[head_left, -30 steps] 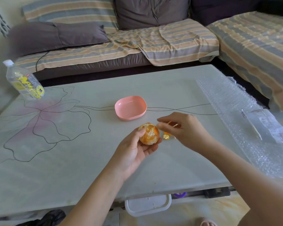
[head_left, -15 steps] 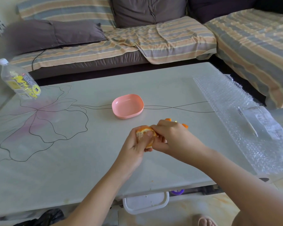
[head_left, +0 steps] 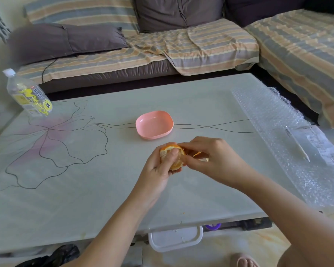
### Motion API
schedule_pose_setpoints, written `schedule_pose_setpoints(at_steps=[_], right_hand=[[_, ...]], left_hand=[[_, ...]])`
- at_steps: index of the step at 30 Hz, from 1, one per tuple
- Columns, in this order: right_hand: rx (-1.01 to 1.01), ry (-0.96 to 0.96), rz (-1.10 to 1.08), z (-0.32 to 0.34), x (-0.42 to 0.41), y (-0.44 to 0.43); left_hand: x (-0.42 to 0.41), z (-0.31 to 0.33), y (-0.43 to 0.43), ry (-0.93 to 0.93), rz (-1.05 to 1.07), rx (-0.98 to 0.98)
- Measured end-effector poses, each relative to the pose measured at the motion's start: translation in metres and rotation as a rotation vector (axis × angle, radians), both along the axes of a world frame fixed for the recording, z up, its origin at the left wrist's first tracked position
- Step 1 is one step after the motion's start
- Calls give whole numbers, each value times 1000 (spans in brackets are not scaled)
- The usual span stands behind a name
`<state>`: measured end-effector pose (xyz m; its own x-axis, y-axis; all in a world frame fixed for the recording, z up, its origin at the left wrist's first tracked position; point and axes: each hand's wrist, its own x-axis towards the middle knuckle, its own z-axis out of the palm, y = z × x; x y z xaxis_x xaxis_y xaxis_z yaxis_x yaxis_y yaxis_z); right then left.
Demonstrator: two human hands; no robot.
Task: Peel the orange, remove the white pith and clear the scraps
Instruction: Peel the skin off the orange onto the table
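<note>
**Fingers [head_left: 174, 151] clamped on the orange [head_left: 164, 153]**

The left hand [head_left: 156, 172] curls round the partly peeled orange from below, with the thumb across its pithy face. The right hand [head_left: 214, 158] pinches at the fruit's right edge. Just beyond the fingertips, a pink dish [head_left: 154, 124] sits on the table [head_left: 85, 189]. Bubble wrap [head_left: 274, 120] lies well to their right.

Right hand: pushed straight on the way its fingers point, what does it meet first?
The orange: the right hand points left and its fingertips touch it now. The left hand holds the fruit on the side beyond.
</note>
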<state>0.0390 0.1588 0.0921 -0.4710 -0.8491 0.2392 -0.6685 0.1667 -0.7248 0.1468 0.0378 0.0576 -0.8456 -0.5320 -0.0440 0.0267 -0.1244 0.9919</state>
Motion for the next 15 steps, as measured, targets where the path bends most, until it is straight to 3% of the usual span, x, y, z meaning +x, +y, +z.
schedule_pose_setpoints(at_steps=[5, 15], right_hand=[[-13, -152, -67, 6, -4, 2], [0, -113, -309, 4, 12, -2]], left_hand=[[-2, 1, 0, 37, 12, 0], [-3, -1, 6, 7, 42, -167]])
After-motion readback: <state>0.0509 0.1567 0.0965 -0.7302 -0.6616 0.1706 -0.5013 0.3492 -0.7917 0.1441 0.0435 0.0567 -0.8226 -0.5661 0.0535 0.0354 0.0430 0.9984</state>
